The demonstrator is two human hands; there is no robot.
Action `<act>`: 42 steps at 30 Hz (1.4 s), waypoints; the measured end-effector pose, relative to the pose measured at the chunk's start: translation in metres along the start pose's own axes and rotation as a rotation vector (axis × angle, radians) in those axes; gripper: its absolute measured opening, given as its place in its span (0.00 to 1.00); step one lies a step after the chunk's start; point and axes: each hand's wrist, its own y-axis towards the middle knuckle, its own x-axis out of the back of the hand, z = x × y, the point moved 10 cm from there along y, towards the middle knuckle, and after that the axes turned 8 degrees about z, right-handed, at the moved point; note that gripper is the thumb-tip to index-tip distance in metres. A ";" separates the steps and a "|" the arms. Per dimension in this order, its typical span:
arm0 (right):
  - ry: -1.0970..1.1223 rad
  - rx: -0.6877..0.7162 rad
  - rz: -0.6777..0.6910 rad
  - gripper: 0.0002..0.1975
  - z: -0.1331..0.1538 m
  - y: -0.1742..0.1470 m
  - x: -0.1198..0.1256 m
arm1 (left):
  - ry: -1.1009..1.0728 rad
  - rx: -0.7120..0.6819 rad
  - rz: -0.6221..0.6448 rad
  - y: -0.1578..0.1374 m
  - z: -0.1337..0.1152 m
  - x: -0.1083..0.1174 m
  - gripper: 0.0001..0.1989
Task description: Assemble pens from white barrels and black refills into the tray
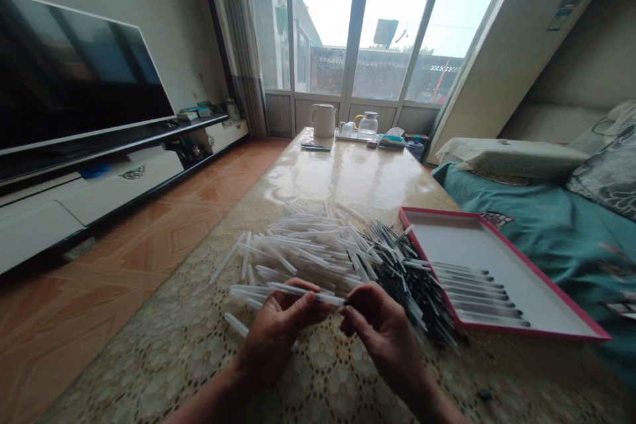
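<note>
My left hand (288,315) is closed around a translucent white pen barrel (325,298), which lies nearly level and points right. At the barrel's right end, my right hand (380,324) pinches a small dark pen part, mostly hidden by the fingertips. Just beyond the hands is a loose heap of white pen barrels (308,242). To its right lies a pile of thin dark pen refills (407,278). Several dark-ended pens (477,288) rest side by side in a shallow tray with a pink rim (556,301).
A patterned cover lies over the long table (322,377). At its far end stand a beige jug (324,120), a glass pot (368,124) and a tissue pack (392,139). A small black piece (485,395) lies near the front right. A teal-covered seat (527,218) borders the right side.
</note>
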 end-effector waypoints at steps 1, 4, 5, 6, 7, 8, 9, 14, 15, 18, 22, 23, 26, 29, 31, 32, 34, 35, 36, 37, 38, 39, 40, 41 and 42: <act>0.024 -0.005 0.000 0.12 -0.001 0.000 0.000 | 0.006 -0.001 0.005 0.000 0.000 0.000 0.10; 0.104 -0.021 0.000 0.14 -0.004 0.002 -0.002 | 0.023 0.002 0.010 -0.001 0.000 -0.001 0.10; 0.129 -0.030 -0.008 0.15 -0.005 0.002 -0.001 | 0.027 0.004 0.012 -0.001 -0.001 -0.002 0.09; 0.148 -0.041 -0.017 0.15 -0.006 0.002 -0.001 | 0.031 0.004 0.013 -0.001 -0.001 -0.003 0.09; 0.159 -0.053 -0.026 0.16 -0.008 0.002 0.000 | 0.035 0.001 0.015 -0.001 -0.002 -0.003 0.09; 0.160 -0.064 -0.031 0.16 -0.009 0.002 0.000 | 0.039 -0.002 0.018 -0.001 -0.002 -0.004 0.09; 0.151 -0.074 -0.032 0.16 -0.011 0.001 0.000 | 0.044 -0.005 0.021 -0.001 -0.003 -0.004 0.08; -0.025 -0.074 0.002 0.19 -0.019 -0.002 -0.002 | 0.040 -0.008 0.049 -0.001 0.000 -0.006 0.07; -0.065 -0.067 0.003 0.20 -0.020 -0.002 -0.002 | 0.041 -0.006 0.053 -0.001 0.000 -0.007 0.07; -0.143 -0.055 0.020 0.23 -0.019 -0.002 -0.002 | 0.050 -0.004 0.035 -0.002 0.000 -0.005 0.07; -0.178 -0.047 0.078 0.19 -0.014 0.001 -0.004 | 0.058 -0.025 0.007 -0.001 -0.003 -0.003 0.08; -0.185 -0.050 0.096 0.17 -0.013 0.001 -0.004 | 0.061 -0.029 0.010 -0.001 -0.003 -0.002 0.09; -0.210 -0.049 0.130 0.16 -0.014 0.002 -0.007 | 0.073 -0.026 0.035 0.001 -0.001 -0.003 0.10; -0.244 -0.049 0.130 0.20 -0.016 0.001 -0.007 | 0.070 -0.009 0.060 0.001 0.002 -0.004 0.10; -0.254 -0.062 0.130 0.23 -0.017 0.001 -0.008 | 0.068 -0.003 0.062 0.001 0.002 -0.004 0.10; -0.256 -0.065 0.128 0.22 -0.017 0.001 -0.008 | 0.069 -0.005 0.061 0.001 0.002 -0.004 0.10; -0.270 -0.054 0.123 0.19 -0.013 0.000 -0.008 | 0.073 -0.013 0.056 0.001 0.001 -0.003 0.09; -0.280 -0.044 0.118 0.17 -0.011 0.000 -0.007 | 0.074 -0.018 0.052 0.001 0.000 -0.002 0.09; -0.291 -0.036 0.114 0.16 -0.010 0.001 -0.007 | 0.074 -0.022 0.050 0.001 -0.001 -0.002 0.09; -0.300 -0.033 0.116 0.16 -0.009 0.001 -0.007 | 0.075 -0.021 0.054 0.001 -0.001 -0.002 0.09; -0.306 -0.037 0.121 0.17 -0.010 0.001 -0.008 | 0.076 -0.016 0.061 0.001 0.000 -0.003 0.09; -0.308 -0.046 0.129 0.19 -0.012 0.001 -0.008 | 0.079 -0.011 0.068 0.001 0.000 -0.003 0.09; -0.311 -0.054 0.138 0.21 -0.013 0.001 -0.009 | 0.083 -0.006 0.076 0.001 0.001 -0.004 0.09; -0.314 -0.058 0.143 0.22 -0.014 0.000 -0.009 | 0.086 -0.006 0.078 0.001 0.001 -0.004 0.10; -0.319 -0.057 0.142 0.22 -0.014 0.000 -0.009 | 0.090 -0.009 0.076 0.001 0.001 -0.004 0.10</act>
